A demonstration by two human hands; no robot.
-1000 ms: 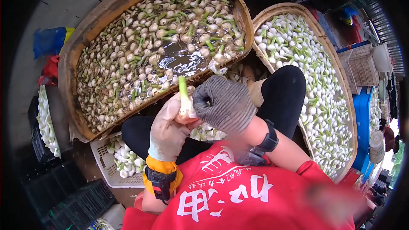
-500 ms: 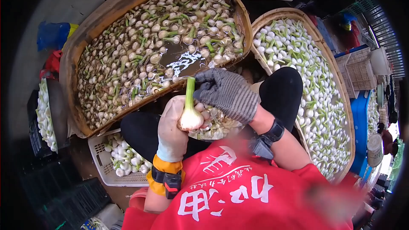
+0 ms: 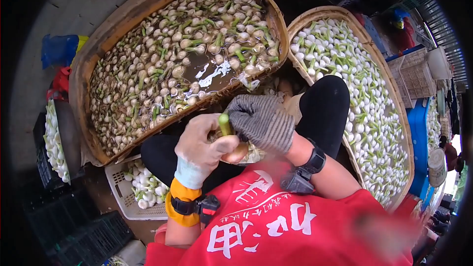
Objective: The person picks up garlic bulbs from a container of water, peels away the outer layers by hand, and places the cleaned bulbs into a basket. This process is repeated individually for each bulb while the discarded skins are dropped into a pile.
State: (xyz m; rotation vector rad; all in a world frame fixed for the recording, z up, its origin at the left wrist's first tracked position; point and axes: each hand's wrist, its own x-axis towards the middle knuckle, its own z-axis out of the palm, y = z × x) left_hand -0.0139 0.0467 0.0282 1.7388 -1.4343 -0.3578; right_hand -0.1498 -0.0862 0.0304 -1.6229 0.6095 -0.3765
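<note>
A fresh garlic bulb with a thick green stem (image 3: 225,126) is in my left hand (image 3: 199,143), which wears a whitish glove and is closed around it. The cut end of the stem points up toward me, and most of the bulb is hidden by the fingers. My right hand (image 3: 263,122), in a grey striped glove, is closed against the far side of the stem. Its fingertips are curled out of sight, so whether they grip a strip of peel or anything else cannot be made out. Pale peelings (image 3: 253,154) lie below, between my legs.
Ahead stands a large tub (image 3: 106,44) of unpeeled garlic in murky water. To the right is another tub (image 3: 389,76) of white, cleaned garlic. A white basket (image 3: 148,212) with peeled bulbs is at lower left, near dark crates (image 3: 93,239). Blue containers (image 3: 419,143) stand at far right.
My left hand has turned the garlic so its stem end tips toward me and the bulb is now mostly covered. My right hand has shifted slightly down, close against the stem.
</note>
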